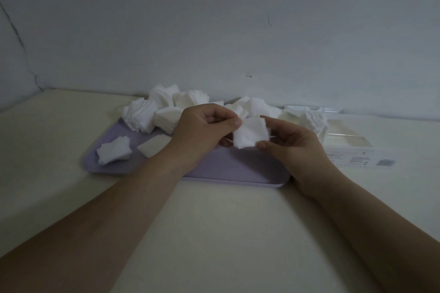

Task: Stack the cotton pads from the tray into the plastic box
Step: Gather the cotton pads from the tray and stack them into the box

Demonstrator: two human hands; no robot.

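Note:
A lilac tray (pixel 228 169) lies on the cream table, with heaps of white square cotton pads (pixel 164 107) along its far side and a small pile (pixel 114 150) at its near left. Above the tray's middle, both hands hold a small stack of pads (pixel 251 134). My left hand (pixel 202 131) pinches the stack's left edge with thumb and fingers. From the right, my right hand (pixel 292 143) grips it, thumb under its lower corner. The clear plastic box (pixel 345 140) stands right of the tray with a stack of pads (pixel 314 121) inside at its left end.
A single flat pad (pixel 153 146) lies on the tray near the left forearm. A white wall stands right behind the tray and box. The box's near wall carries a printed label (pixel 359 160). Bare cream tabletop (pixel 214 233) stretches in front of the tray.

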